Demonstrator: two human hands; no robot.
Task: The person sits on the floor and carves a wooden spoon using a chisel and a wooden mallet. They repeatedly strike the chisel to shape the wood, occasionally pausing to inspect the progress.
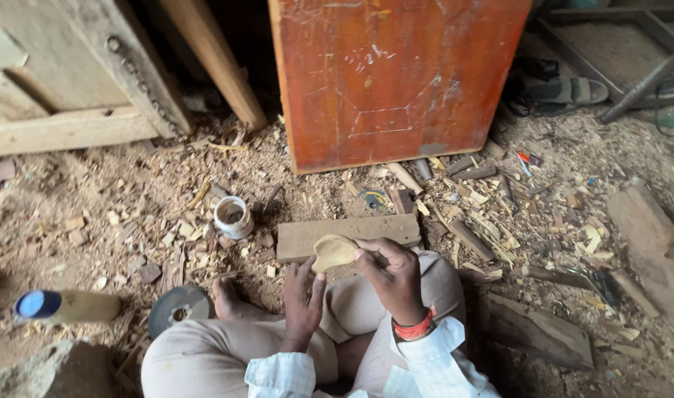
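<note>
A small pale wooden spoon-like carving (333, 252) is being held over the lap, its hollowed bowl facing up. The right hand (393, 276) is closed on its right end, fingers curled over the rim; the left hand (302, 296) is being kept under its lower left edge, fingers loosely together, and whether it is truly gripping cannot be told. By judgement, the piece is being inspected or turned between shaping passes, as no tool is being held. A flat wooden block (348, 234) is lying on the floor just beyond the carving at 12 o'clock. A small white cup (233, 217) is standing at 10 o'clock, a dark disc (178, 308) at 8 o'clock. A steady two-handed hold is being called for before any further cutting. Wood chips (492, 221) are lying at 2 o'clock.
</note>
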